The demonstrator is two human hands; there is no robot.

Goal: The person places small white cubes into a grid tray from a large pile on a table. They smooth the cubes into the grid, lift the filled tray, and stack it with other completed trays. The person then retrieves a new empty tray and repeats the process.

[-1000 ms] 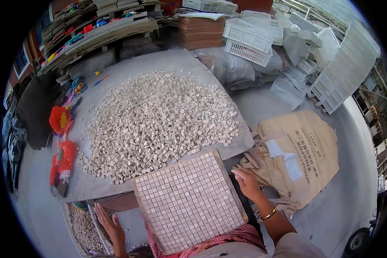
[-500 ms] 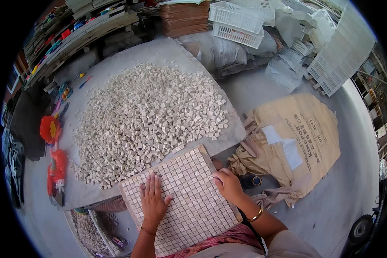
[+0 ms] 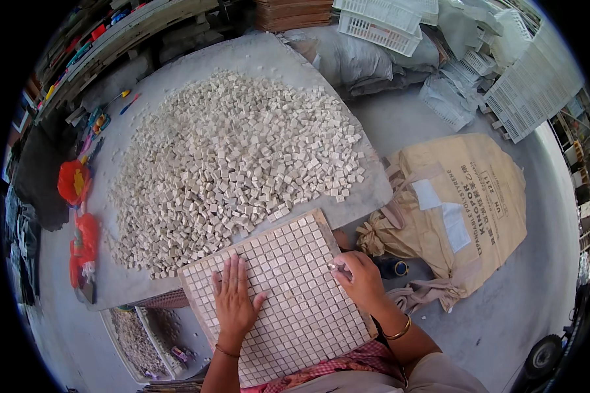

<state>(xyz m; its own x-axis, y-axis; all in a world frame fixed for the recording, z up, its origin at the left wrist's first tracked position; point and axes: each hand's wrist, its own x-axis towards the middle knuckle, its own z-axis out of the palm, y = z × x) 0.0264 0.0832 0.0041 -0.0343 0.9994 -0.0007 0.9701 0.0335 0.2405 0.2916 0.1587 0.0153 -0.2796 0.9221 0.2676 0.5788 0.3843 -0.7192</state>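
Note:
A square board of small pale stone tiles (image 3: 292, 288), set in rows with narrow gaps, lies tilted across my lap and against the table's near edge. My left hand (image 3: 236, 304) rests flat on its left part, fingers stretched out and thumb apart. Over the board's right side, my right hand (image 3: 362, 280) is closed in a pinch at the tiles; a small object shows at its fingertips, too small to name. Beyond the board, a large heap of loose stone cubes (image 3: 236, 150) covers the grey table (image 3: 367, 190).
A tan sack (image 3: 498, 223) lies on the floor to the right, near a dark round container (image 3: 393, 267). White plastic crates (image 3: 380, 33) sit on filled bags behind the table. Red plastic bags (image 3: 84, 242) lie at the left; a bin of stone pieces (image 3: 134, 340) stands lower left.
The view has shifted slightly. My right hand has rolled a little and its pinched fingertips now show a small object. The left hand stays flat on the board.

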